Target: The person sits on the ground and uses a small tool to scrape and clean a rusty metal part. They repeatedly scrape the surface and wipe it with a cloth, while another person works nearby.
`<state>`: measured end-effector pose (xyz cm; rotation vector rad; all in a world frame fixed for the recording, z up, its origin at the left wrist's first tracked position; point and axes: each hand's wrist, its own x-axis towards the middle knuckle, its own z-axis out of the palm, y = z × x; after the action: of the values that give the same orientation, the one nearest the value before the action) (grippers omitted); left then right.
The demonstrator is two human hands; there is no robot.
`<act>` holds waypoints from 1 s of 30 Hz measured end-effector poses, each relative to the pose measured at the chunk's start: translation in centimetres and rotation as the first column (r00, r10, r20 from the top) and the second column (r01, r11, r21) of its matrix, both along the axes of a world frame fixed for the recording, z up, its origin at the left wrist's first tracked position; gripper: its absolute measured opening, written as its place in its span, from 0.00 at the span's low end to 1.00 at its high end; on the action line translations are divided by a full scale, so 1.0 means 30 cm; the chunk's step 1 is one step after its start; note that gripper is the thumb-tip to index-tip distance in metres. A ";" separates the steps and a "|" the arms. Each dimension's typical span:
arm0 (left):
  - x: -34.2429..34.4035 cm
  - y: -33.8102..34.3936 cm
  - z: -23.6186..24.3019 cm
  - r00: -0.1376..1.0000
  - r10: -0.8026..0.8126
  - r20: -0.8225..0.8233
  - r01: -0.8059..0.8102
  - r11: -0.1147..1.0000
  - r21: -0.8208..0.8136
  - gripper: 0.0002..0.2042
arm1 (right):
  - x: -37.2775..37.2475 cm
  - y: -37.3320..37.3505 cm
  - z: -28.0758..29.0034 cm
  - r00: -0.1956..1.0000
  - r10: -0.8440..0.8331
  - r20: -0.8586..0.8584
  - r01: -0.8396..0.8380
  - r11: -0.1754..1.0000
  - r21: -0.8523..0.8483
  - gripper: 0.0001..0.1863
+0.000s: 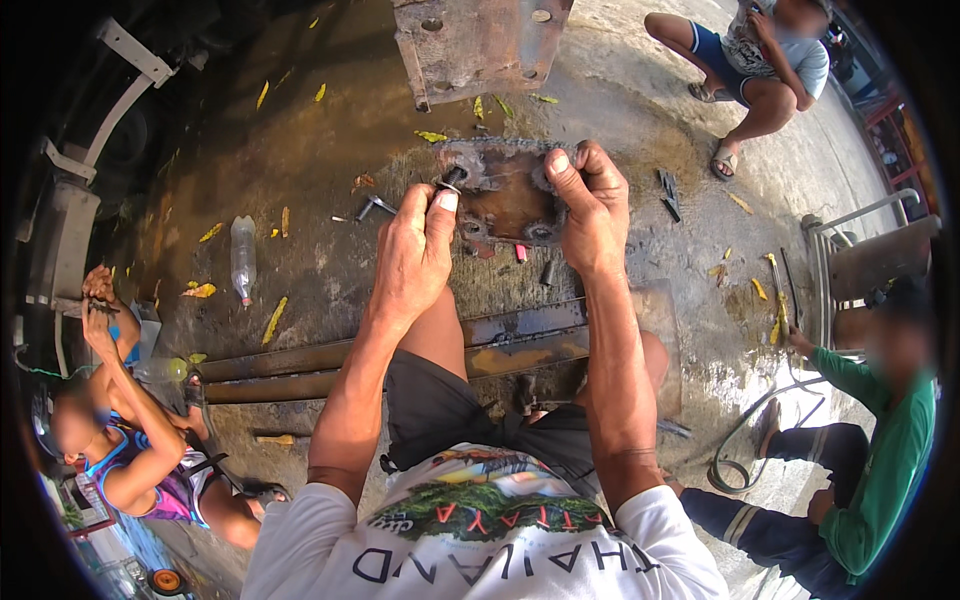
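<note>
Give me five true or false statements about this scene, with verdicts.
The right hand is at the right side of the rusty steel plate. True.
The left hand is spread flat. False: it pinches a small metal ring.
The clear plastic bottle lies right of the plate. False: the bottle lies left.
Two long steel bars appear nearer the picture's bottom than the plate. True.
The co-worker at lower right wears purple. False: a green top.

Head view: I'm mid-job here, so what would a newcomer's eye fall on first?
Probably the rusty metal plate near the centre, between the left grip and the right grip. Next, perhaps, the holed metal piece at the top edge, then the co-worker's bright green shirt at lower right.
</note>
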<state>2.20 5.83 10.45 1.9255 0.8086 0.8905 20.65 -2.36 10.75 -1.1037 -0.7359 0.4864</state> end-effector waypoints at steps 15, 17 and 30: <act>-0.157 -0.054 -0.213 0.734 0.057 0.676 0.605 0.398 -0.690 0.17 | 0.080 -0.073 0.106 0.910 -0.020 -0.414 0.193 0.904 0.381 0.10; -0.158 -0.058 -0.233 0.744 -0.006 0.668 0.593 0.468 -0.655 0.18 | 0.076 -0.083 0.140 0.875 -0.015 -0.484 0.241 0.880 0.410 0.10; -0.042 -0.055 -0.105 0.604 -0.042 0.796 0.739 0.404 -0.540 0.20 | 0.050 -0.086 0.191 0.791 0.146 -0.594 0.247 0.812 0.529 0.12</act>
<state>0.94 4.19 7.30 0.6892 0.1315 0.5856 22.13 -4.93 16.47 -0.3247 -0.2280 0.4853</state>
